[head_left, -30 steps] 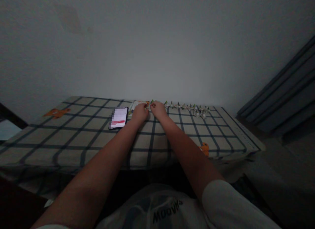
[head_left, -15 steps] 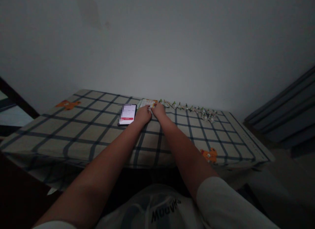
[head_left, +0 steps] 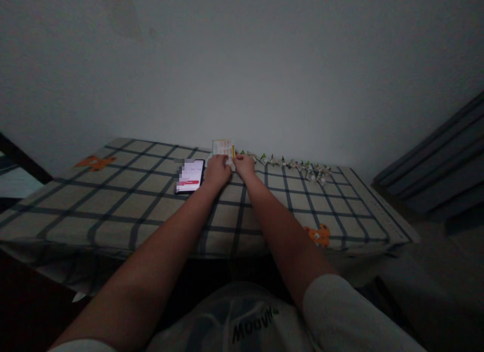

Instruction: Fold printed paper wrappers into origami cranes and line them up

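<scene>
A small printed paper sheet point(head_left: 222, 147), pale with orange print and a yellow strip on its right side, stands partly raised near the far edge of the table. My left hand point(head_left: 218, 171) is closed on its lower edge, the fingertips over the print. At the lower right corner my right hand point(head_left: 244, 166) pinches the same sheet. Both hands sit close together, and the sheet's bottom is hidden behind the fingers. To the left of my left hand lies a phone point(head_left: 191, 175) with its screen lit.
A row of small, crumpled-looking folded paper pieces point(head_left: 291, 164) runs rightward along the table's back, bunching at its right end. The checked tablecloth point(head_left: 159, 190) has orange bear prints. A bare wall point(head_left: 242, 64) rises behind the table; a grey curtain-like surface point(head_left: 438, 165) stands right.
The printed sheet has been tilted up and shows more of its face above my fingers. Both hands stay close together on it. The view has shifted slightly.
</scene>
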Motion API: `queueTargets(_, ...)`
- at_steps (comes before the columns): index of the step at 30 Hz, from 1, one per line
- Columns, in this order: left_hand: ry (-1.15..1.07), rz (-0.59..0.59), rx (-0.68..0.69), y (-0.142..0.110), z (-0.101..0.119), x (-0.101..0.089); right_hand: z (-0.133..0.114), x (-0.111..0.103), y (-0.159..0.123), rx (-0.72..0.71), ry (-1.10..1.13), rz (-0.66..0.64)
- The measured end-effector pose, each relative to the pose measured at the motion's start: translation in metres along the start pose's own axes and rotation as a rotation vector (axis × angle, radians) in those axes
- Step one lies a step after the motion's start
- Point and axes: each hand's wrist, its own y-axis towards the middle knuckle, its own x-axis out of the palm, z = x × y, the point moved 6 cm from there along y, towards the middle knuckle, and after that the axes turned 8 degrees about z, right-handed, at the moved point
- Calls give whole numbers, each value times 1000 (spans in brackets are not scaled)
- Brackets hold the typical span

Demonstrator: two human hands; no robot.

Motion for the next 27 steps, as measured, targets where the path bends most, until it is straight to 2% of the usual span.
queueTargets(4, -73, 162, -41, 10, 12, -3, 15, -25, 6, 85, 190, 40)
queueTargets(7, -177, 212, -127, 21, 16, 9, 30, -46, 11, 133, 295, 32)
queueTargets(11, -428, 57, -263, 29, 25, 49, 56, -71, 17, 164, 393, 19)
queueTargets(13, -485, -34, -247, 28, 36, 69, 72, -83, 21, 146, 370, 58)
queueTargets(16, -495, -45, -209, 24, 51, 91, 96, -98, 29, 124, 276, 132)
queueTargets(19, -535, -97, -164, 24, 66, 113, 113, -107, 38, 111, 350, 155)
queueTargets(24, -617, -166, -156, 29, 76, 133, 128, -124, 53, 127, 479, 195)
queueTargets(27, -610, -170, -167, 28, 73, 134, 135, -128, 58, 111, 573, 214)
